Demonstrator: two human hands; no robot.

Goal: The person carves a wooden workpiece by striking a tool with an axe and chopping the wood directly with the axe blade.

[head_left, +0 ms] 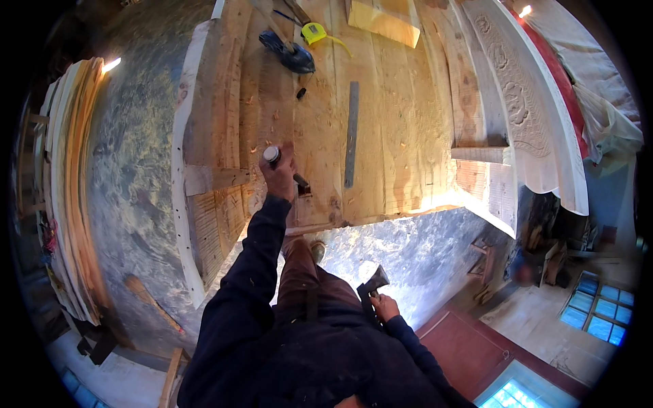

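The main risk, I judge, is at the chisel (273,154): its cap clears the left hand (279,173) only a little, so a badly aimed blow with the hatchet (375,279) could land on the fingers. A blow off the chisel's line could also make the edge skid out of the slot (305,192). The slot sits close to the six o'clock edge of the boards (394,136), so hard prying might split the wood there. A loose grip could let the hatchet drop toward the foot (317,251).

The chisel is over the boards, between seven and eight o'clock of their middle. Its long axis slants, cap toward ten or eleven, blade toward four or five, tip at the slot; I cannot tell how deep it goes. The left fingers wrap its handle. At five o'clock from it, off the boards, the right hand (386,308) has its fingers closed round the hatchet near the head, flared edge toward one. The grey strip (351,134) lies at two o'clock from the chisel, the tape (313,32) near twelve.
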